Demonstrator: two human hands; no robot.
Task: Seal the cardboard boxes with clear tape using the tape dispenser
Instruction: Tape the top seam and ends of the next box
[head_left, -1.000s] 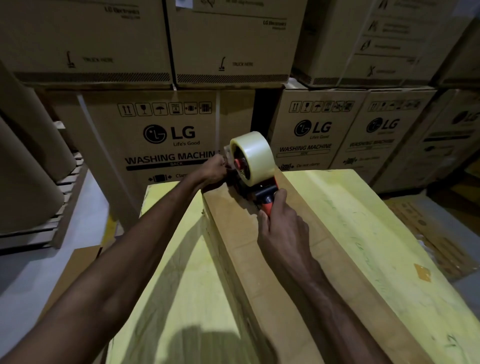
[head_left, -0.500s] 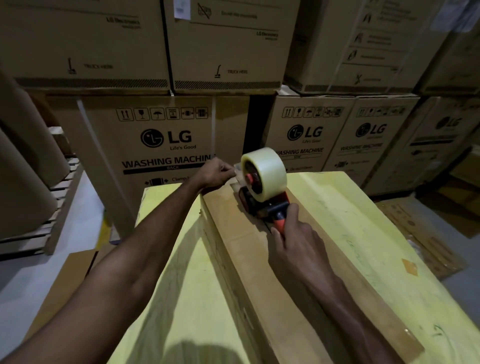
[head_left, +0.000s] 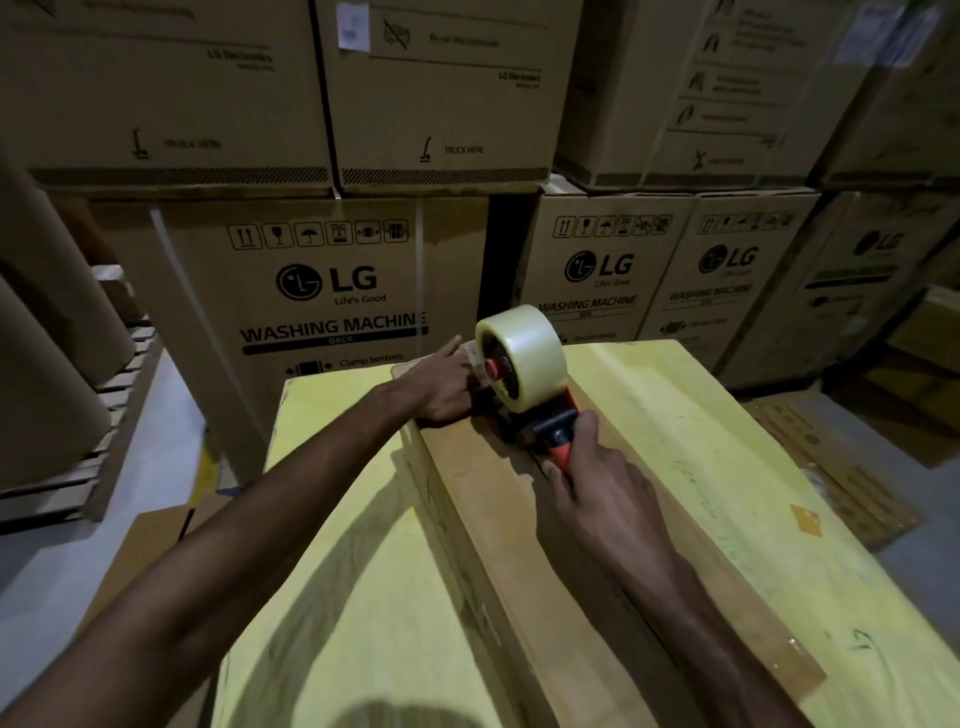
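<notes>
Cardboard box (head_left: 483, 519): left hand (head_left: 441, 387) lies flat, anchoring the far end; right hand (head_left: 597, 483) grips the dispenser (head_left: 550, 421); draw back steadily, pressed low.

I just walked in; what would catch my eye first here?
The pale tape roll on the red-handled tape dispenser, atop the brown box at centre. The right hand grips its handle; the left hand rests on the box's far end. Behind stand stacked LG washing-machine cartons.

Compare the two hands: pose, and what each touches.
The left hand lies flat, fingers extended, pressing the far end of the box; the right hand curls round the dispenser handle. The left hand sits farther away, beside the roll; the right hand is nearer, behind it. Both are over the same box.
</notes>
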